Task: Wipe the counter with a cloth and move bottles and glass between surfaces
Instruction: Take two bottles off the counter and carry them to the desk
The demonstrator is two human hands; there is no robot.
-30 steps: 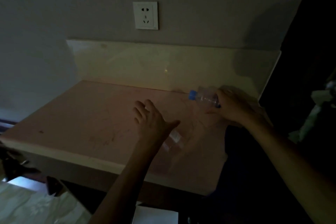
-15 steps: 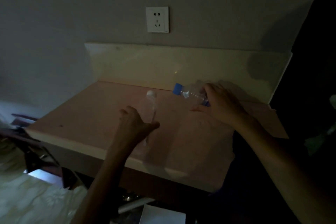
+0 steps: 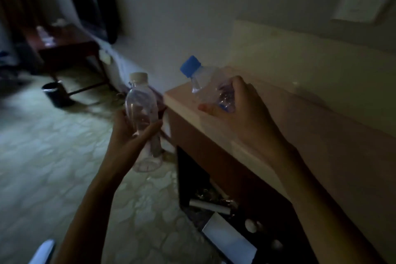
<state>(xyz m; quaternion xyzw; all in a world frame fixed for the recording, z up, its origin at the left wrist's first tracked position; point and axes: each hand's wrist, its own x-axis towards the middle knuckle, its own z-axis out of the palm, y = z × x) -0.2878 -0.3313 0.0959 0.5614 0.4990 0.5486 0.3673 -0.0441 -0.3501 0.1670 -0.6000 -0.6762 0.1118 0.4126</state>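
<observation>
Both hands are closed around bottles. Her left hand [image 3: 134,133] is wrapped about the middle of a clear bottle with a pale cap [image 3: 141,118], thumb laid across the front and fingers curled behind, so the bottle stands nearly upright out over the carpeted floor [image 3: 42,167], clear of the worktop [image 3: 321,126] and just off its left end. That forearm reaches up from the bottom left, wrist bent a little back. The right hand [image 3: 242,109] grips a clear bottle with a blue cap [image 3: 205,85] by its lower half, fingers over the top and thumb underneath; the bottle tilts up and to the left, cap leading, and it hangs above the corner of the worktop without touching it. The right arm comes in from the lower right, stretched across the pinkish top, the back of the hand facing up. Behind the worktop a pale upstand runs along the wall, and a white wall socket [image 3: 362,2] sits above it at the upper right. Below the worktop is a dark open compartment with some white items I can't make out in the gloom. Farther off to the left stands a dark wooden side table [image 3: 66,49], with a small black bin [image 3: 56,94] on the floor beside it. The room is dim and the edges are blurred.
</observation>
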